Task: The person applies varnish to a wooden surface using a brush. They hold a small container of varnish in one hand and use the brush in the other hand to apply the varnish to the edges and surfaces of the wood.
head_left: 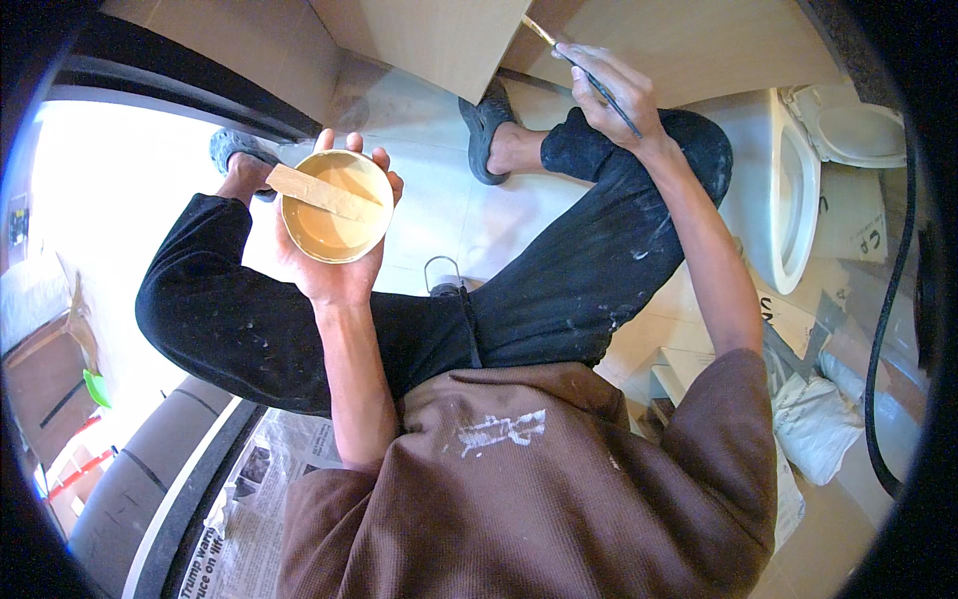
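A crouching person's left hand (pixel 334 255) cups a small round bowl (pixel 335 206) of tan paint from beneath, fingers curled up its rim and a flat stir stick (pixel 321 193) across its mouth, so a tilt of the wrist could likely slop paint onto the dark trousers (pixel 559 290) or pale floor (pixel 439 215). The right hand (pixel 611 92) pinches a thin brush (pixel 584 70) at the edge of a tan panel (pixel 439 40), with a white toilet (pixel 788 180) close on the right, leaving the elbow little room.
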Action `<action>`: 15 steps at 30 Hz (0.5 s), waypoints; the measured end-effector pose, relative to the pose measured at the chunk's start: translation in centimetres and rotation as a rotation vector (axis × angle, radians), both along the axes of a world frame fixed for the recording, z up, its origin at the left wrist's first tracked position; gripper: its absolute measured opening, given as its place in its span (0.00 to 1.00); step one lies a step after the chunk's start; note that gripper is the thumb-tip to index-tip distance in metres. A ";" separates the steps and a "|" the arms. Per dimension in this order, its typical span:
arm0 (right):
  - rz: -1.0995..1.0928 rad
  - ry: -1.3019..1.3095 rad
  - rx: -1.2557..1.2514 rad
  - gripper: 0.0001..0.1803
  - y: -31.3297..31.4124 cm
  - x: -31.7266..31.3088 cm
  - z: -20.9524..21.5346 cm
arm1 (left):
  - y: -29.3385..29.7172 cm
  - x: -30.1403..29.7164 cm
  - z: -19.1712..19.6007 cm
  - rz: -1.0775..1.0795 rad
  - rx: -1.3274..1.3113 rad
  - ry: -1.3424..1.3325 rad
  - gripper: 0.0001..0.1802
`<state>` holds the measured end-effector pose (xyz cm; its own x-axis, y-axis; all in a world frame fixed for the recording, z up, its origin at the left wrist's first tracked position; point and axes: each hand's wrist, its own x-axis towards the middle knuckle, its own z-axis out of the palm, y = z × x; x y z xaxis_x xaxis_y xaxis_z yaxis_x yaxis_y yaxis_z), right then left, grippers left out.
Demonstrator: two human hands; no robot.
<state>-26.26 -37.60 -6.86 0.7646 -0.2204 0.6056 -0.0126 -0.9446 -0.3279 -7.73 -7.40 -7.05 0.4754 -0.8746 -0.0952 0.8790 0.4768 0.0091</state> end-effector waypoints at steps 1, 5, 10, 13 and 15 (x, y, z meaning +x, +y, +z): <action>0.010 -0.023 -0.020 0.16 -0.2 0.1 -0.1 | 0.0 0.0 0.0 0.002 0.010 -0.001 0.41; -0.023 0.000 0.017 0.16 0.2 -0.1 0.2 | -0.1 0.0 0.0 -0.007 -0.024 0.002 0.40; -0.016 -0.048 -0.044 0.16 -0.1 -0.1 -0.1 | -0.1 0.0 0.1 -0.002 0.006 -0.023 0.40; -0.042 -0.028 -0.018 0.15 0.3 -0.1 0.1 | 0.0 0.0 0.1 -0.002 0.004 -0.007 0.39; -0.049 -0.018 -0.004 0.15 0.6 -0.1 0.4 | 0.0 0.0 0.1 -0.002 0.000 -0.004 0.39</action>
